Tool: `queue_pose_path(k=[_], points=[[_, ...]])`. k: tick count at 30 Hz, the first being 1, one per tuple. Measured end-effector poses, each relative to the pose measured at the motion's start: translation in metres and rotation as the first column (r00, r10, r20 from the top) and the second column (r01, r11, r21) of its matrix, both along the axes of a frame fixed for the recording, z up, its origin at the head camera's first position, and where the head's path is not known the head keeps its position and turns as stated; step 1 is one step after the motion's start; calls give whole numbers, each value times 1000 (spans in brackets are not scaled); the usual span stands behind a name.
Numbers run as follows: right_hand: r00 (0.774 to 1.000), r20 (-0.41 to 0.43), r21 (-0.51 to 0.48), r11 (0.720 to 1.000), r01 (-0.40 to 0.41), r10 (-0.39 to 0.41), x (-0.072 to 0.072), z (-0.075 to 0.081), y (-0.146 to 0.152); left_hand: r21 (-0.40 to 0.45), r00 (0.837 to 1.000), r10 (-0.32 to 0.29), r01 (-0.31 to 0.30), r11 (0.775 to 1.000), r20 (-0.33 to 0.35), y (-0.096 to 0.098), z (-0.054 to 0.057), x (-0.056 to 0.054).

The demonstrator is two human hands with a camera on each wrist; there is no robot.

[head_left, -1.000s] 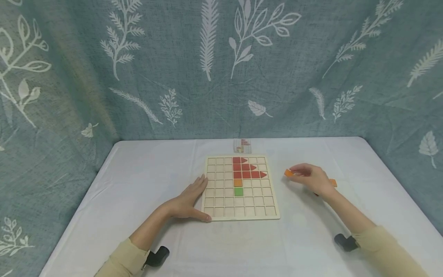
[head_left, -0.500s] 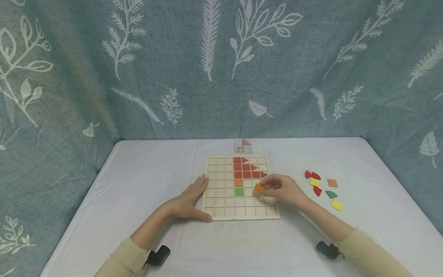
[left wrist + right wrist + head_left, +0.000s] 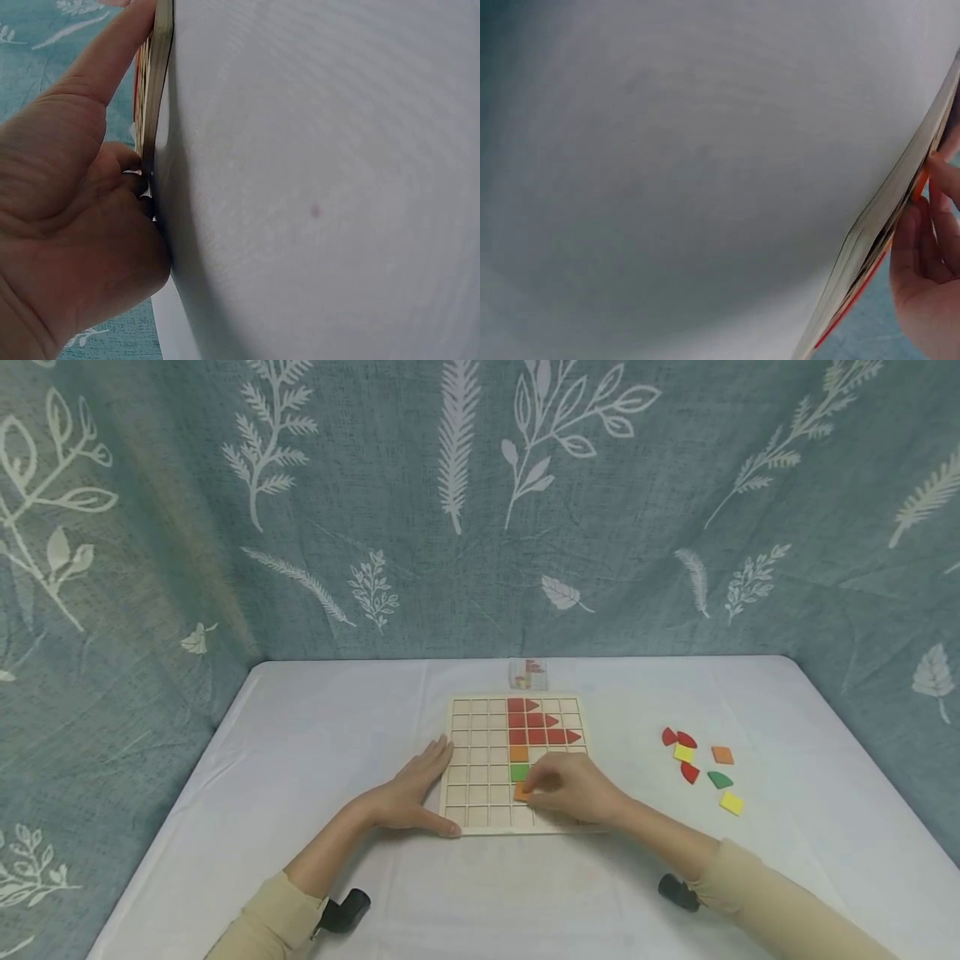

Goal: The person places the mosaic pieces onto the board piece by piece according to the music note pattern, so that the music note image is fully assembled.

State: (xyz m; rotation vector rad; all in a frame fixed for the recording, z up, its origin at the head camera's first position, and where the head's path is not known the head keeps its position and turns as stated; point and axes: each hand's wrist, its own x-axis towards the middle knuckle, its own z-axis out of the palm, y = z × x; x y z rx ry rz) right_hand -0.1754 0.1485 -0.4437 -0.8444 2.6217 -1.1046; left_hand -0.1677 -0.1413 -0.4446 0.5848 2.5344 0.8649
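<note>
A wooden grid board (image 3: 468, 776) lies on the white table. Along its left edge rests my left hand (image 3: 411, 790), fingers spread and thumb at the near corner; the left wrist view shows the thumb against the board's side (image 3: 160, 82). My right hand (image 3: 573, 787) pinches an orange square tile (image 3: 521, 792) over the cell just below a green square tile (image 3: 519, 772). In the right wrist view the orange tile (image 3: 920, 184) sits between the fingertips at the board. Above the green tile are another orange square tile (image 3: 518, 753) and rows of red tiles (image 3: 536, 736) ending in points.
Right of the board lie loose pieces: red quarter-rounds (image 3: 689, 772), a green one (image 3: 720, 779), yellow squares (image 3: 731, 803) and an orange square (image 3: 722, 755). A small pattern card (image 3: 528, 674) lies behind the board. A patterned teal curtain (image 3: 375, 510) hangs beyond the table.
My right hand has carried the orange tile from the loose pieces on the right, leftward across the board to below the green tile. My left hand has stayed at the board's edge.
</note>
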Motion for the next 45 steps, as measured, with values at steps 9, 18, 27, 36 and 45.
queue_pose_path(k=[9,18,27,36,45], points=[[997,-29,-33,997,-72,71,1,3,0,10,1000,-7,7,1000,2,0,0,-1],[990,60,-35,991,127,-125,-1,10,35,-8,1000,-1,1,1000,1,-1,-2,-3],[940,-32,73,937,340,-339,4,16,111,-17,1000,-2,2,1000,-2,0,-5,-3],[865,-58,136,854,502,-499,-2,21,174,-17,1000,12,-12,1000,-3,-1,-5,-2],[843,-40,181,826,534,-536,-22,15,191,0,1000,-5,5,1000,-5,0,-3,-2]])
